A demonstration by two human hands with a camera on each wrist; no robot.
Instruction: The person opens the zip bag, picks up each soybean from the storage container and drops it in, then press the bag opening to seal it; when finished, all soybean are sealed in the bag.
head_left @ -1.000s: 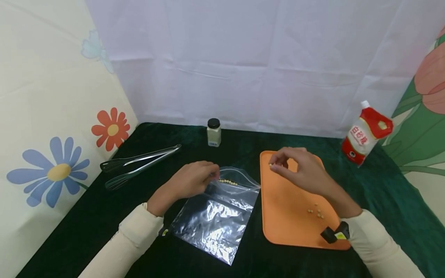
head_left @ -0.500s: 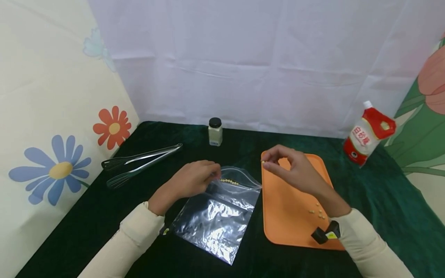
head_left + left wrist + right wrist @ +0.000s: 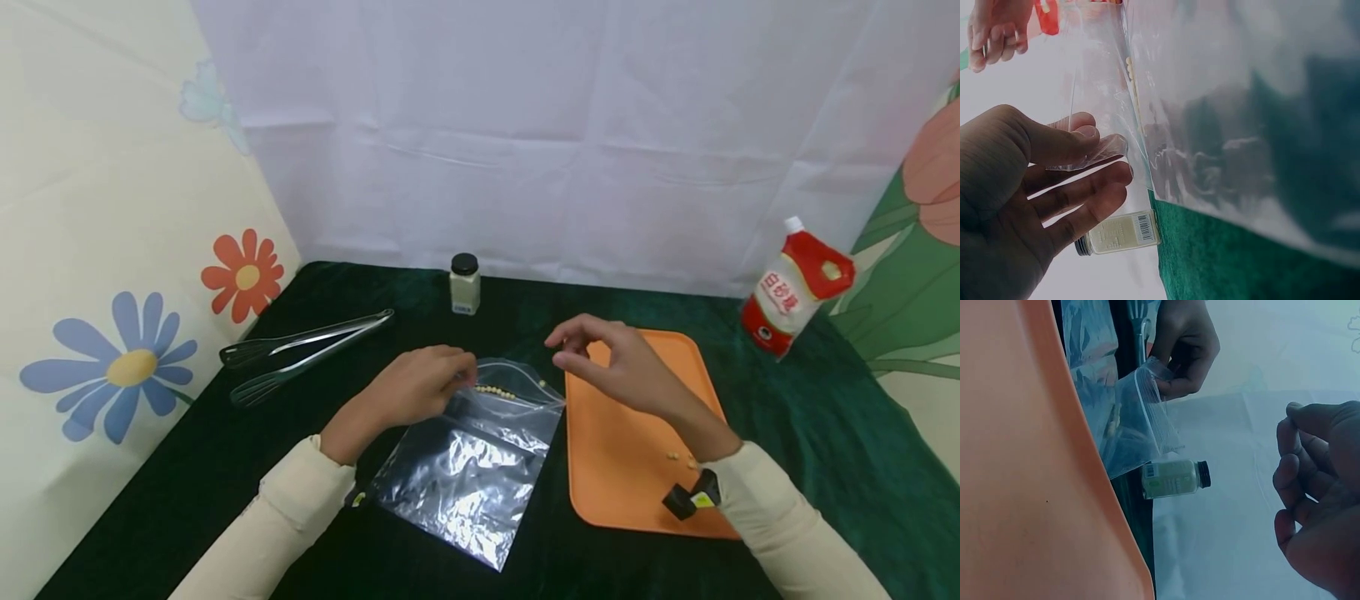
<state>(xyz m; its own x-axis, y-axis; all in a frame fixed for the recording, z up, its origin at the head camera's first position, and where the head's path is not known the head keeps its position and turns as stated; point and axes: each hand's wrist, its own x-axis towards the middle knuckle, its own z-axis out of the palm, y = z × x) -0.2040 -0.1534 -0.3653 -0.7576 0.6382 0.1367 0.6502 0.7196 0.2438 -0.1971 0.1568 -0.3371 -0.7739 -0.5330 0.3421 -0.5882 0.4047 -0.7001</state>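
My left hand (image 3: 412, 387) pinches the top edge of a clear zip bag (image 3: 468, 479) between thumb and forefinger, keeping its mouth parted. Inside the bag, just below the zip, lies a row of small round yellow beans (image 3: 495, 392), like soybeans. A single bean (image 3: 542, 383) shows at the right side of the bag's mouth; whether it is falling or touching the plastic I cannot tell. To the right of that mouth, above the tray's left edge, is my right hand (image 3: 611, 358), fingers loosely bent and nothing visible between them. Several beans (image 3: 672, 456) lie on the orange tray (image 3: 622, 492), partly hidden by my right wrist.
A spice jar (image 3: 465, 285) with a black lid stands behind the bag. Metal tongs (image 3: 307, 350) lie at the left. A red and white sugar pouch (image 3: 791, 292) stands at the back right. Dark green cloth covers the table, and a white cloth hangs behind it.
My right hand has moved left from over the tray toward the bag's mouth. Its thumb and forefinger have parted and let go of a bean. My left hand stays in place.
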